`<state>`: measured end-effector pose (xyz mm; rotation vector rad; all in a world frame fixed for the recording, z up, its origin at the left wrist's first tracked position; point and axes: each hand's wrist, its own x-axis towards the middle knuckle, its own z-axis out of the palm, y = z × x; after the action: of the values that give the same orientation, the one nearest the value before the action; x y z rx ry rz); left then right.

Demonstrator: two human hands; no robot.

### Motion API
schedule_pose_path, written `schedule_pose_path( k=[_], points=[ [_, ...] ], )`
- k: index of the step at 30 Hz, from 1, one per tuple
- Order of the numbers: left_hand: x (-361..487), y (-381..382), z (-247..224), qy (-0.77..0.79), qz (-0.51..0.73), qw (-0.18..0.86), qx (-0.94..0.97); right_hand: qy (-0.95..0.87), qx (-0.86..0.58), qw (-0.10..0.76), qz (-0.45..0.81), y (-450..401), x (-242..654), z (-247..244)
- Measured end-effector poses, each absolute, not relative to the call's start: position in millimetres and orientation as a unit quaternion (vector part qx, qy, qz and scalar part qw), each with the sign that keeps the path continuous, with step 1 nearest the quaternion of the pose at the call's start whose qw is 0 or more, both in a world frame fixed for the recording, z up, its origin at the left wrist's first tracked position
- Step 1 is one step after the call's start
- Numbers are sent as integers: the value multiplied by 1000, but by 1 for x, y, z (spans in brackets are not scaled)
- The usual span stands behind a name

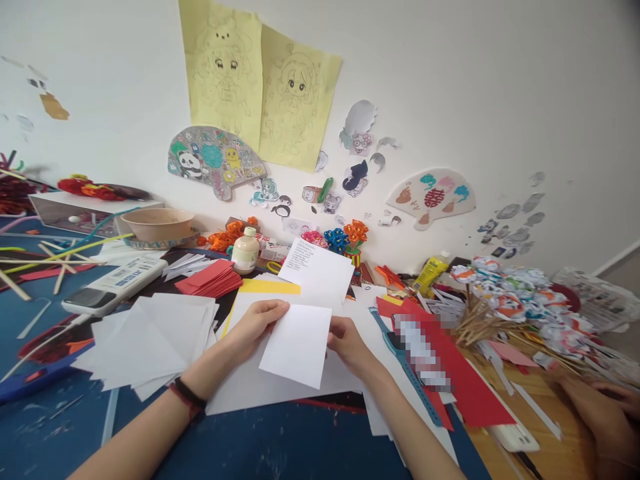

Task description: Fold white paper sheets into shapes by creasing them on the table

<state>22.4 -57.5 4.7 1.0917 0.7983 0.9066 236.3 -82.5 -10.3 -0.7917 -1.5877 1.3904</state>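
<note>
A blank white sheet of paper [295,347] is held tilted above a larger white sheet [240,387]. My left hand [260,323] pinches its upper left corner between thumb and fingers. At the right edge, the curled fingers of my right hand [353,345] grip the same paper, their tips partly hidden behind it. Just beyond lies a white sheet with handwritten lines [315,270]. Left of my hands are a fanned pile of white squares [150,340] and a stack of red paper strips [210,277].
A glue bottle [245,252] and a beige bowl [157,225] stand toward the wall. On the right lie a blue-strapped watch [400,360], red paper [480,393] and paper flowers on sticks [520,293]. Another person's hand [590,407] is at the right edge.
</note>
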Motion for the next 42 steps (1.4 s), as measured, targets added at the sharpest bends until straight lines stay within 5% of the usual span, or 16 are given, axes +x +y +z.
schedule_pose_path(
  k=[42],
  points=[
    [34, -60, -12, 355, 424, 651, 520, -598, -344, 473, 548, -86, 232, -14]
  ],
)
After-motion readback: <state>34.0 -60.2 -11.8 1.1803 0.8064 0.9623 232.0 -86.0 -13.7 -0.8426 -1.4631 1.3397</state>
